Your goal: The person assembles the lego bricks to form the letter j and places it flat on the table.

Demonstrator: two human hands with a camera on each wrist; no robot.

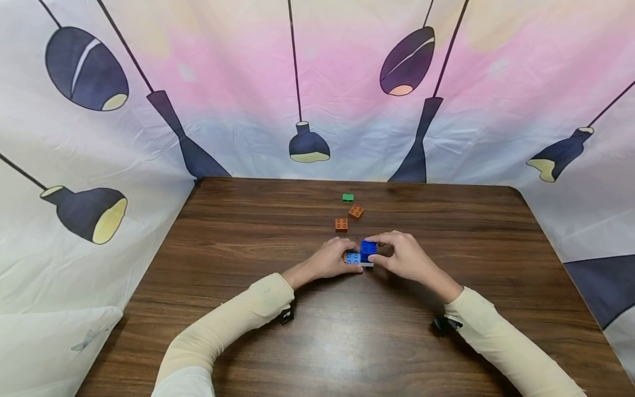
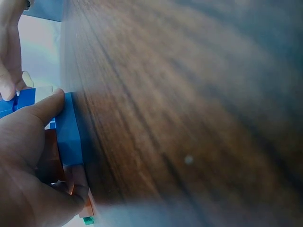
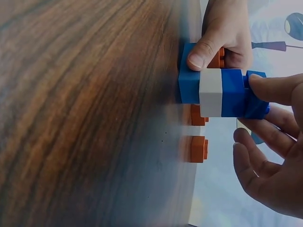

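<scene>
Here's your dark brown, wood-grained table point(image 1: 248, 220), its far corners rounded, streaks running across the top and a bright glare shining in the middle near you! Down on that surface sits a long, medium-blue toy brick point(image 3: 189, 87), the base of your stack. Beyond it, a square orange four-studded brick point(image 1: 341, 225) lies straight; just past it, to the right, a second orange four-studded brick point(image 1: 355, 212) sits askew, and farthest out, a small green brick point(image 1: 348, 198)!
</scene>
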